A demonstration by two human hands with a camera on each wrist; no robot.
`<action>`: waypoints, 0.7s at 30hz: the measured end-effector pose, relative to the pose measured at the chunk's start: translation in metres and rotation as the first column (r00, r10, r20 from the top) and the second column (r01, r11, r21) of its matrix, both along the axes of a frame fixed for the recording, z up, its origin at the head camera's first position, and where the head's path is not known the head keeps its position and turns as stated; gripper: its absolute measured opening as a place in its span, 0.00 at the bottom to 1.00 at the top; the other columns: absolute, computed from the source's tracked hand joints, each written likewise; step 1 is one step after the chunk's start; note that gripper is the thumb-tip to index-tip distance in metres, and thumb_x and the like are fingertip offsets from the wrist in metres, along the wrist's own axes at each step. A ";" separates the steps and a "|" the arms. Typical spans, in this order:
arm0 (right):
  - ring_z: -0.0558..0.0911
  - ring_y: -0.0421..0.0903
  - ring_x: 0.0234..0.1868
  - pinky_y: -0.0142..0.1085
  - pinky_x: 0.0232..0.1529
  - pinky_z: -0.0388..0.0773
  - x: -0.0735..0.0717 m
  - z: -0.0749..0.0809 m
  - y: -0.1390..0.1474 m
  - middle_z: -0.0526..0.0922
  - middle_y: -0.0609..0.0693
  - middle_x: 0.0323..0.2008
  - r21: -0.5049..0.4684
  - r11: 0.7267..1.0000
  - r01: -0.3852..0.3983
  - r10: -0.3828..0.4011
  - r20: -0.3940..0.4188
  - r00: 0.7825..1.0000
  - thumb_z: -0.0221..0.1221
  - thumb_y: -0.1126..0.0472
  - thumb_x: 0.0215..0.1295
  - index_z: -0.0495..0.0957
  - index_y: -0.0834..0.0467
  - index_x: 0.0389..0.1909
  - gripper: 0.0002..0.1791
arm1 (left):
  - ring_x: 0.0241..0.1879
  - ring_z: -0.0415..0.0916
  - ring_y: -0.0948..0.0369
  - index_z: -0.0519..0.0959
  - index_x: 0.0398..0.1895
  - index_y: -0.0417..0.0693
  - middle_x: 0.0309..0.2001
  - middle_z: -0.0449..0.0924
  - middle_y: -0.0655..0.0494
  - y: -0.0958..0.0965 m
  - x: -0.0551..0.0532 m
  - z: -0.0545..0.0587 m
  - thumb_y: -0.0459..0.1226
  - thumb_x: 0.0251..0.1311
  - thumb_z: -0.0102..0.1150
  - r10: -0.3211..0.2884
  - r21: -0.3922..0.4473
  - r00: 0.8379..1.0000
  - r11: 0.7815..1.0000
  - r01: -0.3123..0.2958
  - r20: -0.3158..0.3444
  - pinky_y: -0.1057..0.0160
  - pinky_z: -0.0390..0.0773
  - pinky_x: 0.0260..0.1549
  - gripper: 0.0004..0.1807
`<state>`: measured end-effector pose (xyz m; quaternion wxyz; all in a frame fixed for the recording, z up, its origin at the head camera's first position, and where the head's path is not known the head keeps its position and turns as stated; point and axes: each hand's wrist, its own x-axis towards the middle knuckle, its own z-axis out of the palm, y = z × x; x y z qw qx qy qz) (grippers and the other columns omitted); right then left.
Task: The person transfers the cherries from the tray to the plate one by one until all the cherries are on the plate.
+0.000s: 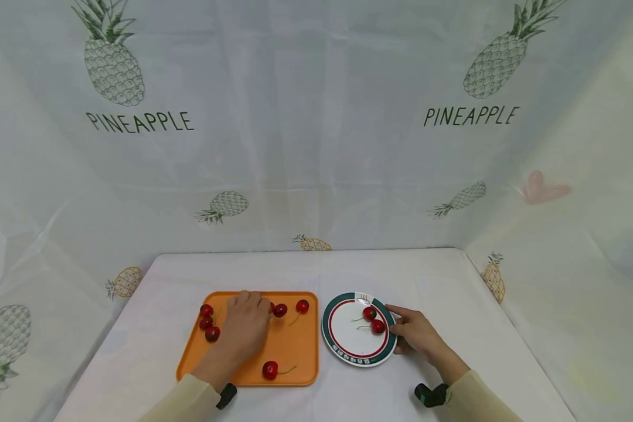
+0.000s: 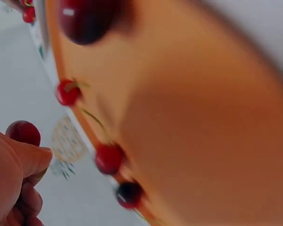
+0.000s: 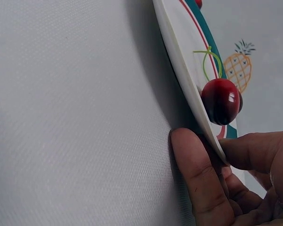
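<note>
My left hand [image 1: 246, 322] is over the orange tray [image 1: 295, 346], pinching a dark red cherry [image 2: 23, 133] between thumb and finger in the left wrist view. Beside its fingertips lie a cherry [image 1: 280, 310] and another one partly hidden by the hand. A stemmed cherry [image 1: 302, 306] sits farther right on the tray. My right hand [image 1: 417, 334] grips the right rim of a round white plate [image 1: 348, 334] with a green and red border. Two stemmed cherries lie on this plate, one [image 1: 369, 313] just behind the other [image 1: 377, 326].
Several cherries [image 1: 206, 323] line the tray's left side, and a stemmed cherry [image 1: 270, 370] lies near its front edge. Tray and plate stand side by side on a white-covered table [image 1: 401, 269]. A pineapple-print curtain [image 1: 316, 146] hangs behind the table.
</note>
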<state>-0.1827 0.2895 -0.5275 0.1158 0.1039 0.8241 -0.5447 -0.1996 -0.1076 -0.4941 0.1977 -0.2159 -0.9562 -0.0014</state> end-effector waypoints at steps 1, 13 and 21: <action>0.83 0.51 0.27 0.41 0.28 0.86 0.000 0.000 0.000 0.79 0.59 0.40 0.000 1.000 0.002 -0.002 0.001 1.000 0.60 0.71 0.69 0.73 0.57 0.74 0.32 | 0.36 0.65 0.52 0.81 0.36 0.43 0.33 0.74 0.51 0.008 -0.003 0.001 0.41 0.64 0.74 -0.011 0.005 1.000 1.000 0.011 0.009 0.53 0.63 0.38 0.12; 0.83 0.51 0.26 0.43 0.29 0.86 -0.001 -0.002 -0.001 0.79 0.58 0.40 -0.003 1.000 0.010 -0.010 -0.002 1.000 0.60 0.72 0.69 0.73 0.57 0.74 0.32 | 0.39 0.64 0.53 0.83 0.40 0.46 0.32 0.72 0.54 0.108 -0.034 -0.003 0.45 0.68 0.68 -0.025 -0.072 0.991 0.997 0.035 0.129 0.55 0.64 0.40 0.12; 0.84 0.50 0.27 0.43 0.29 0.86 0.000 -0.003 0.000 0.79 0.58 0.41 -0.009 1.000 0.012 -0.012 -0.011 1.000 0.59 0.72 0.69 0.72 0.58 0.74 0.32 | 0.40 0.64 0.53 0.84 0.42 0.46 0.33 0.74 0.54 0.147 -0.040 -0.005 0.44 0.71 0.64 -0.015 -0.127 0.991 0.991 0.033 0.135 0.55 0.64 0.42 0.10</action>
